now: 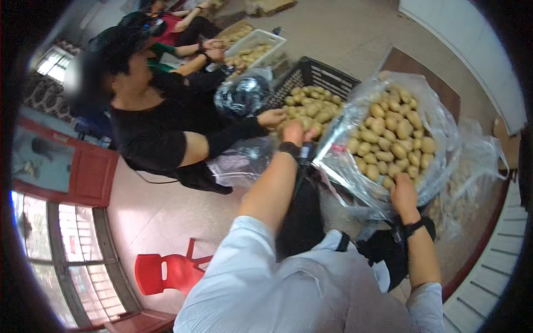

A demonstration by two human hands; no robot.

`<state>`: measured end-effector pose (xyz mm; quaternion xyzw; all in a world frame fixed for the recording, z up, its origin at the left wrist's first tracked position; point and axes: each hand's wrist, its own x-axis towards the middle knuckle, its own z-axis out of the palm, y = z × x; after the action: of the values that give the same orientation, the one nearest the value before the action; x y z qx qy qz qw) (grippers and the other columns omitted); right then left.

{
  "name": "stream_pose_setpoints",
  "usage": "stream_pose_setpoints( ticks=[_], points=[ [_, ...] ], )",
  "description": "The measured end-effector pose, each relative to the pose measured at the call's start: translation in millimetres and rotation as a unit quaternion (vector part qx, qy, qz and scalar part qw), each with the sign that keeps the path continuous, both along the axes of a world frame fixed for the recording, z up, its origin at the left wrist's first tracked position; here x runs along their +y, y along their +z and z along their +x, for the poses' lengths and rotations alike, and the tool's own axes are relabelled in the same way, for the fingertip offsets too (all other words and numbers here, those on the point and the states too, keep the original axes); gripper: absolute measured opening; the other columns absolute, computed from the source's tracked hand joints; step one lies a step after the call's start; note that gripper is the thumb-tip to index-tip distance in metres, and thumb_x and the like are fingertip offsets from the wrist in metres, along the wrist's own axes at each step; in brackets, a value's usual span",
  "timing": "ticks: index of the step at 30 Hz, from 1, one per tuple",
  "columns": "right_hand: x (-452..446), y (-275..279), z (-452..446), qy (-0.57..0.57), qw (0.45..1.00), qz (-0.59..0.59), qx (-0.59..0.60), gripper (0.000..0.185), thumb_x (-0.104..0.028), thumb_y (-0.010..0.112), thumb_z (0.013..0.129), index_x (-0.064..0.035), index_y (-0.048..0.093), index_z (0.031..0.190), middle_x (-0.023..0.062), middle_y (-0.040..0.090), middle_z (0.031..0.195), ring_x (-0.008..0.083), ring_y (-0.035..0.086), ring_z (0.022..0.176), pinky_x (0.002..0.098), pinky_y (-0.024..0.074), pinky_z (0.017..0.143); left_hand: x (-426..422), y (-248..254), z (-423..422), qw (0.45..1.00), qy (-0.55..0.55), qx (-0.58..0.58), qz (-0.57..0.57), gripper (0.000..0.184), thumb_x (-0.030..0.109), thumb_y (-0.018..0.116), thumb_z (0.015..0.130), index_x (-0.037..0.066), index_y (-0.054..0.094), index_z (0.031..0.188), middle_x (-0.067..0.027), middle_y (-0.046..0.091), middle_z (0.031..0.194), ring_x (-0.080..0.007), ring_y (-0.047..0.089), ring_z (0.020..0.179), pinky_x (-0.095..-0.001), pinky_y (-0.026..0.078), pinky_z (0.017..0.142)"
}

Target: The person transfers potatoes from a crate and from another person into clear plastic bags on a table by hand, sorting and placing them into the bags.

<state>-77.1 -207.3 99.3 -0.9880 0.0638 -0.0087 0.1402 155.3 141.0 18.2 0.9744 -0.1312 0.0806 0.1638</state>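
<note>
Bent down among the potatoes (pixel 322 104) in a black plastic crate (pixel 335 69) is my left hand (pixel 298 132). Its thumb stands apart from the fingers, but the fingertips are hidden, so a hold cannot be made out. My right hand (pixel 404 191) is closed at the near edge of a potato pile (pixel 391 130). What its fingers hold, if anything, is hidden. This pile lies in a container lined with a clear plastic bag (pixel 444 100), just right of the crate. Close to my left hand, a co-worker's hand (pixel 271 118) also touches the crate's potatoes.
The co-worker in black (pixel 158 119) sits at the left, with other people beyond. Farther off stands a white crate (pixel 269 40) of potatoes. Clear plastic bags (pixel 472 161) lie at the right, one with potatoes. A red chair (pixel 172 273) is at lower left.
</note>
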Motion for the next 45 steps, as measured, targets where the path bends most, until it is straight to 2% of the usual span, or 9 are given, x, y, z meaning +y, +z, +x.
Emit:
stream_pose_setpoints(
  ticks=[5,9,17,26,29,31,36,41,45],
  points=[
    [-6.7,-17.1,6.2,-0.002,0.996,-0.086,0.006,0.025,-0.013,0.064,0.078,-0.0049,0.054,0.100,0.0169,0.059,0.097,0.0372,0.062,0.085,0.0466,0.0516,0.071,8.4,-50.7,20.8,0.955,-0.028,0.028,-0.294,0.016,0.009,0.062,0.085,-0.002,0.055,0.094,-0.0175,0.057,0.098,-0.0277,0.059,0.083,-0.0386,0.054,0.067],
    [1.4,-9.5,5.6,0.000,0.995,-0.098,0.031,0.020,-0.013,0.063,0.078,-0.0064,0.055,0.096,0.0155,0.060,0.094,0.0357,0.063,0.084,0.0458,0.0525,0.068,-6.7,24.1,-0.4,0.592,0.192,0.299,-0.723,0.016,0.008,0.051,0.092,-0.004,0.053,0.103,-0.0117,0.058,0.109,-0.0223,0.061,0.089,-0.0344,0.060,0.069],
    [-11.8,-45.9,1.8,-0.040,0.991,-0.126,0.027,0.015,-0.014,0.056,0.082,-0.0061,0.063,0.093,0.0146,0.062,0.093,0.0333,0.065,0.085,0.0441,0.0535,0.070,1.0,20.4,4.1,0.609,0.188,0.301,-0.709,0.022,0.005,0.052,0.090,-0.007,0.051,0.109,-0.0173,0.058,0.110,-0.0296,0.063,0.092,-0.0419,0.058,0.075],
    [-7.1,-24.7,-5.1,-0.086,0.984,-0.130,0.091,0.019,-0.013,0.051,0.085,-0.0054,0.063,0.098,0.0162,0.067,0.096,0.0335,0.068,0.081,0.0440,0.0542,0.069,32.5,-55.6,28.9,0.944,0.027,0.088,-0.316,0.027,0.018,0.067,0.087,-0.002,0.059,0.104,-0.0098,0.064,0.097,-0.0185,0.062,0.081,-0.0314,0.054,0.068],
    [-8.7,-18.7,-3.3,-0.086,0.977,-0.102,0.164,0.020,-0.013,0.049,0.087,-0.0054,0.062,0.100,0.0171,0.069,0.092,0.0340,0.069,0.078,0.0436,0.0554,0.066,28.7,-45.6,33.7,0.556,0.204,0.282,-0.755,0.020,0.011,0.051,0.091,-0.004,0.057,0.102,-0.0164,0.059,0.110,-0.0294,0.060,0.102,-0.0377,0.058,0.074],
    [-9.4,-25.9,-6.2,-0.090,0.979,-0.109,0.145,0.020,-0.014,0.049,0.087,-0.0051,0.062,0.100,0.0173,0.069,0.090,0.0341,0.069,0.077,0.0433,0.0557,0.064,67.5,-118.0,62.9,0.868,0.138,0.171,-0.446,0.030,0.023,0.062,0.090,-0.003,0.060,0.103,-0.0140,0.066,0.098,-0.0199,0.065,0.078,-0.0326,0.055,0.067],
    [-15.9,-30.8,-7.3,-0.113,0.981,-0.114,0.112,0.018,-0.015,0.051,0.086,-0.0037,0.063,0.095,0.0191,0.069,0.087,0.0343,0.069,0.077,0.0434,0.0560,0.064,49.1,-25.8,22.2,0.992,0.004,0.065,0.111,0.029,0.034,0.064,0.088,0.005,0.063,0.084,-0.0119,0.065,0.078,-0.0257,0.063,0.066,-0.0353,0.050,0.058],
    [-12.2,-25.4,-7.9,-0.130,0.978,-0.098,0.131,0.018,-0.017,0.053,0.085,-0.0044,0.064,0.092,0.0177,0.069,0.090,0.0342,0.069,0.079,0.0447,0.0554,0.067,59.3,-93.4,54.1,0.998,-0.008,-0.007,0.069,0.025,0.022,0.058,0.088,0.002,0.065,0.074,-0.0160,0.067,0.074,-0.0307,0.067,0.067,-0.0410,0.052,0.060],
    [-7.6,-28.0,-13.1,-0.095,0.980,-0.168,0.051,0.016,-0.014,0.054,0.083,-0.0052,0.064,0.092,0.0145,0.068,0.092,0.0340,0.067,0.076,0.0443,0.0540,0.066,27.9,-51.9,41.1,0.776,0.165,0.310,-0.525,0.017,0.011,0.052,0.091,-0.003,0.060,0.086,-0.0150,0.060,0.088,-0.0290,0.065,0.080,-0.0411,0.056,0.068]
  ],
)
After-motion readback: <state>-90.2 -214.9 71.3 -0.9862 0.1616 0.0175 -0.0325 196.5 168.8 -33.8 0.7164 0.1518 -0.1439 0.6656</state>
